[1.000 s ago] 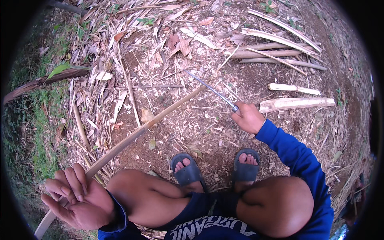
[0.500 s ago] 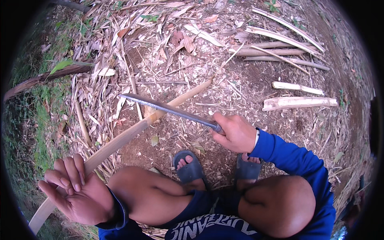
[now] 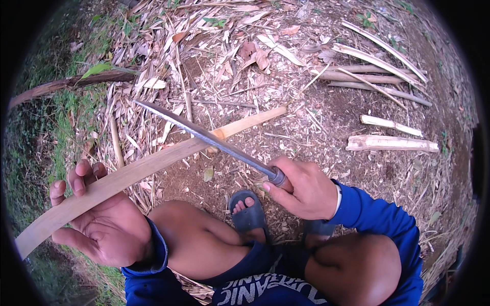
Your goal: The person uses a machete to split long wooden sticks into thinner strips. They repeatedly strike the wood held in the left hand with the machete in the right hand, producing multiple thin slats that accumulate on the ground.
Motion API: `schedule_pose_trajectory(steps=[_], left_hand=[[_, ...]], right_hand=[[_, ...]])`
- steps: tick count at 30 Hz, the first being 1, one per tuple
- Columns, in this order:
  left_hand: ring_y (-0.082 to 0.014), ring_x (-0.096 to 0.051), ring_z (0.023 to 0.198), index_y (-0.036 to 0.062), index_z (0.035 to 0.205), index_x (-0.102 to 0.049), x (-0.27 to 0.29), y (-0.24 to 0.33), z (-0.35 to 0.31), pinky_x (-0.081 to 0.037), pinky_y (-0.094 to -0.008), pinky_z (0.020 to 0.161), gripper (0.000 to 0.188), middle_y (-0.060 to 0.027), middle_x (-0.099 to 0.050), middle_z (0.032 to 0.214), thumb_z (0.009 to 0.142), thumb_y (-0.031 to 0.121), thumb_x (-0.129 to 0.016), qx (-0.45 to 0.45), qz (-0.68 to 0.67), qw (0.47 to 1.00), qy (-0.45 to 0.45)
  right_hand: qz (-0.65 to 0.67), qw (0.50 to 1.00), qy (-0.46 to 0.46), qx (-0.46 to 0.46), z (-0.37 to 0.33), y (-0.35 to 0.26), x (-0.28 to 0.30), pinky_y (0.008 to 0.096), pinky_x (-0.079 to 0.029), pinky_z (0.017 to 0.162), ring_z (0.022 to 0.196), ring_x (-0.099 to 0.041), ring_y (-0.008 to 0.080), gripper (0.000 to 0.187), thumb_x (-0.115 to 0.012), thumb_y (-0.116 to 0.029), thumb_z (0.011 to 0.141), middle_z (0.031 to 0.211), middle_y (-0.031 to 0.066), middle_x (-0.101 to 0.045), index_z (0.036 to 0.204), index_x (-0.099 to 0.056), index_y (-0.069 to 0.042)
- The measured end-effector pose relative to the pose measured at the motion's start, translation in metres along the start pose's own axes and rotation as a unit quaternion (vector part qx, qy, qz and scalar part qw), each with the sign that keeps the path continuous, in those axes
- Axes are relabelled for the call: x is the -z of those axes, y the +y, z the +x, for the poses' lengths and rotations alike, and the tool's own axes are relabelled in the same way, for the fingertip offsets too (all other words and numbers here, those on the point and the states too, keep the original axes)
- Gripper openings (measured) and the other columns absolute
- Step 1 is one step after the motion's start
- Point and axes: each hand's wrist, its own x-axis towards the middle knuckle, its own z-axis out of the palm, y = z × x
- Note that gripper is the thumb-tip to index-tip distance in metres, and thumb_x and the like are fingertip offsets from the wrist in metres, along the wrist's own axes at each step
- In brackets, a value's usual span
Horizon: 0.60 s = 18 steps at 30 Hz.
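Note:
A long, pale bamboo strip (image 3: 153,167) slants from the lower left up to the ground in the middle, with a darker node along it. My left hand (image 3: 109,224) is palm up beneath its near end, fingers loosely curled round the strip's edge and the thumb on the near side. My right hand (image 3: 309,188) is closed round the wooden handle of a long knife (image 3: 204,135). The blade points to the upper left and crosses over the strip near the node; whether they touch I cannot tell.
Split and whole bamboo pieces (image 3: 380,76) lie at the far right, with two shorter pale pieces (image 3: 393,143) closer in. A dark branch (image 3: 76,84) lies at the left by the grass. Dry leaves and shavings litter the ground. My sandalled feet (image 3: 248,211) and bare knees are close below the knife.
My left hand has gone from above the strip to underneath it, and its fingers have opened somewhat. The strip's near end has risen. The knife's blade has tilted more steeply.

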Motion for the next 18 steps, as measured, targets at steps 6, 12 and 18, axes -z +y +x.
schedule_pose_trajectory(steps=[6,12,18], left_hand=[[-0.0205,-0.061,0.088,0.0102,0.105,-0.052,0.022,0.015,-0.004,-0.05,-0.0399,0.083,0.04,-0.0066,-0.057,0.089,0.099,0.049,-0.051,0.011,-0.061,0.972,-0.226],[-0.0279,-0.069,0.084,0.0109,0.11,-0.053,0.031,0.025,-0.021,-0.059,-0.0503,0.076,0.036,-0.0107,-0.063,0.091,0.1,0.046,-0.048,-0.05,-0.003,0.96,-0.275],[-0.034,-0.07,0.088,0.0068,0.115,-0.049,0.04,0.032,-0.025,-0.059,-0.0573,0.079,0.04,-0.0165,-0.065,0.094,0.102,0.045,-0.045,-0.067,0.056,0.96,-0.267]], right_hand=[[0.01,0.998,0.038,0.049,-0.008,-0.002,-0.01,0.0429,-0.052,0.056,0.066,-0.066,0.0367,0.024,-0.064,-0.019,0.09,0.075,0.0177,-0.063,0.101,-0.052,-0.002],[-0.036,0.997,0.046,0.056,-0.016,0.012,-0.005,0.0436,-0.05,0.054,0.06,-0.064,0.0374,0.022,-0.064,-0.016,0.087,0.068,0.0172,-0.061,0.101,-0.053,-0.002],[-0.06,0.997,0.045,0.034,-0.013,0.014,-0.006,0.0433,-0.051,0.055,0.06,-0.064,0.0386,0.023,-0.065,-0.013,0.083,0.068,0.0181,-0.061,0.1,-0.054,-0.001]])
